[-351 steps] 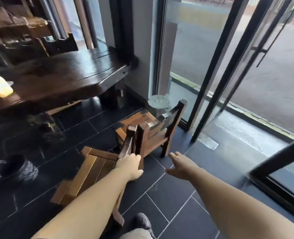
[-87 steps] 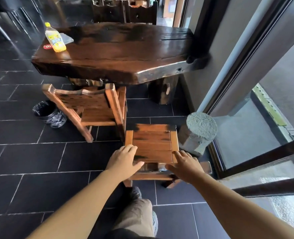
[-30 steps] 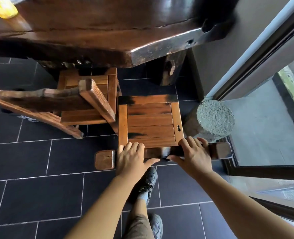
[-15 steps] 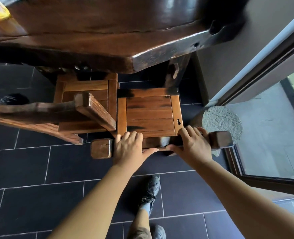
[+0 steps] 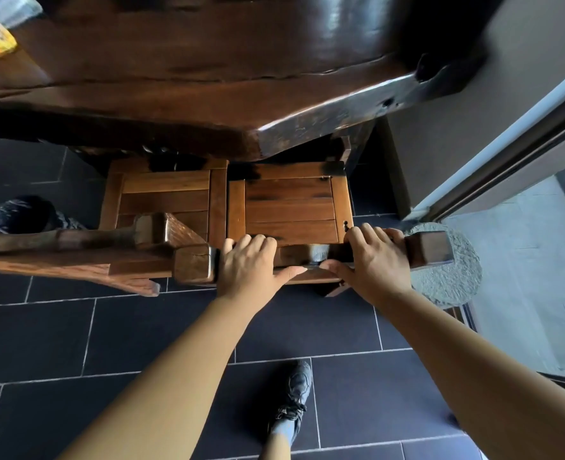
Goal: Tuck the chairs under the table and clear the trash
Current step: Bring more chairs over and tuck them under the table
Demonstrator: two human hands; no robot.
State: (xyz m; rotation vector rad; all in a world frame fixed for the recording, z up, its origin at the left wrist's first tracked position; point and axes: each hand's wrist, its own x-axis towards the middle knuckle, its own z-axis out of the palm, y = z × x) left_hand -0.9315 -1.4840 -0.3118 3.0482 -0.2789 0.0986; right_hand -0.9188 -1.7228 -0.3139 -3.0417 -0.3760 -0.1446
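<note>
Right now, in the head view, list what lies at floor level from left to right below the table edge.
Black bin → left chair → right chair, held by the left hand and right hand → round stone block.

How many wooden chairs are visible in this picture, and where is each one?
2. The right chair stands with its seat front under the table; the left hand and right hand grip its backrest. The left chair stands beside it. Others may be hidden behind the table.
</note>
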